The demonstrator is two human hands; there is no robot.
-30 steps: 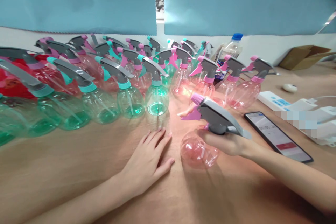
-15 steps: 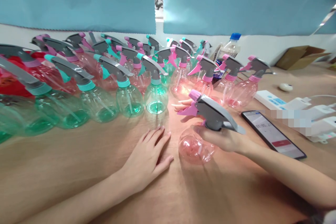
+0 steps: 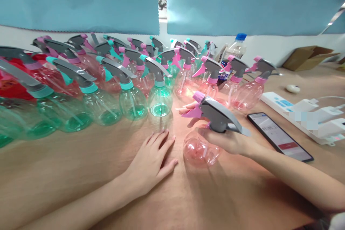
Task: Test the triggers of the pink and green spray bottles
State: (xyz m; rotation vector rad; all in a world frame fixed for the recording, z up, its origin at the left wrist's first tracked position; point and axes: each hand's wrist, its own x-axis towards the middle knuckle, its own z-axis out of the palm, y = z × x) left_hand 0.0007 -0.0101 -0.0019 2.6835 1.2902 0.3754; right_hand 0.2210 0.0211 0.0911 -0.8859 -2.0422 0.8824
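Note:
A pink, see-through spray bottle (image 3: pixel 201 151) with a grey and pink trigger head stands on the wooden table in front of me. My right hand (image 3: pixel 226 140) is wrapped round its neck from the right, thumb on the near side and fingers behind, partly hidden by the head. My left hand (image 3: pixel 152 160) lies flat on the table (image 3: pixel 107 161), palm down with fingers stretched, a little left of the bottle and holding nothing. Beyond the hands, green spray bottles (image 3: pixel 160 102) and pink spray bottles (image 3: pixel 249 93) stand in close rows.
To the right lie a phone (image 3: pixel 280 136) with a lit screen and a white power strip (image 3: pixel 277 104) with plugs. Farther back are a small white object (image 3: pixel 293 88), a cardboard box (image 3: pixel 307 58) and a blue-capped bottle (image 3: pixel 237 48). Red plastic (image 3: pixel 13 86) shows at the left.
Almost nothing differs. Both hands and the held spray bottle keep their places; the view has shifted very slightly.

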